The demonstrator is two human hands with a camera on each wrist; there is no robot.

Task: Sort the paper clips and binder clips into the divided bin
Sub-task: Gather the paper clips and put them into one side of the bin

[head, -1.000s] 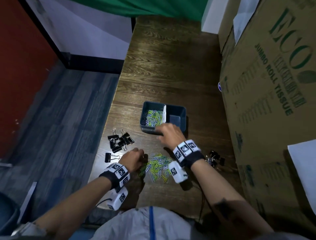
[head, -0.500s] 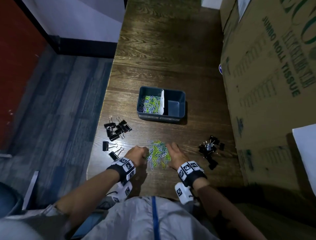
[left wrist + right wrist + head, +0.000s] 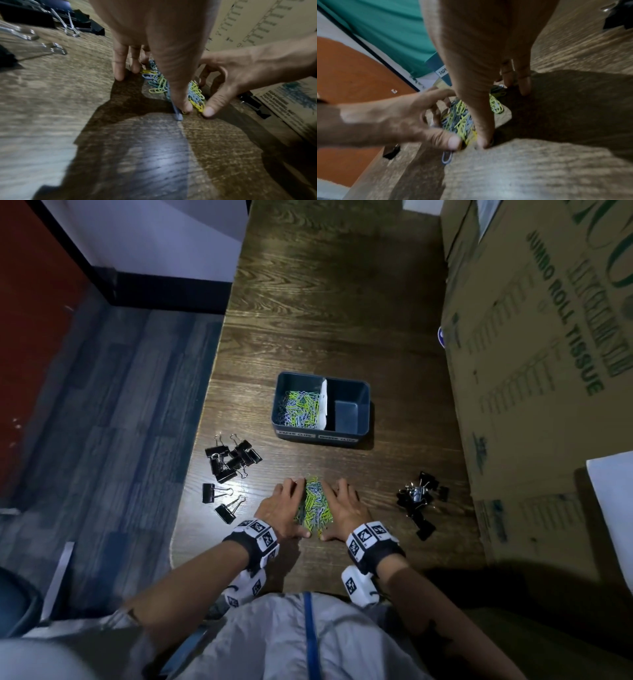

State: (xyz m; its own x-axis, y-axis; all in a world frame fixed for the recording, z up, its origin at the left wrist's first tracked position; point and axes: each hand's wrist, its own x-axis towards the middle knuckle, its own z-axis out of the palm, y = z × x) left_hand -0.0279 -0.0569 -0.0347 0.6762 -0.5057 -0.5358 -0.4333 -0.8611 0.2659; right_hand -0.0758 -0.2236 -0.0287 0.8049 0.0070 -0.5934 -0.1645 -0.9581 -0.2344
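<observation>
Head view overhead; wrists close, sharing clip pile (image 3: 313,503).

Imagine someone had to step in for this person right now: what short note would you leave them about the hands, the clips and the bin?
Hands: left hand and right hand cup the loose paper clip pile from either side, fingertips on the table; nothing lifted yet.
Things: divided bin sits beyond the pile. Binder clips lie in two groups, the left group and the right group.
Done: the bin's left compartment already holds paper clips.
Left: scoop this pile into that same compartment, then move all binder clips into the right compartment, where none show yet.
</observation>
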